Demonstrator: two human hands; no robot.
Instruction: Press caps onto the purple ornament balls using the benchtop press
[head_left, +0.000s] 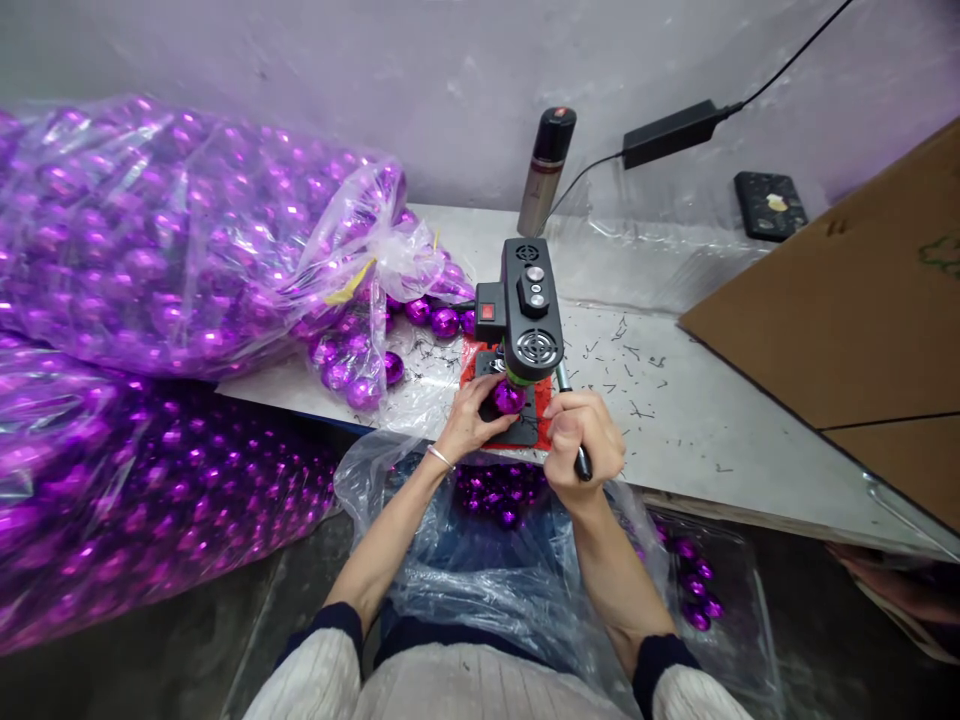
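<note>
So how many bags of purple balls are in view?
3: upper bag on the table at left, lower bag beneath it, lap bag open on the person's knees. The balls at lower right may sit in a fourth.

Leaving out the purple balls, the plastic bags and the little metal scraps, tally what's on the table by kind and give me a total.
Black bench press: 1
Red mat: 1
Metal bottle with black cap: 1
Power adapter: 1
Black phone: 1
Cardboard box: 1
Total: 6
</note>
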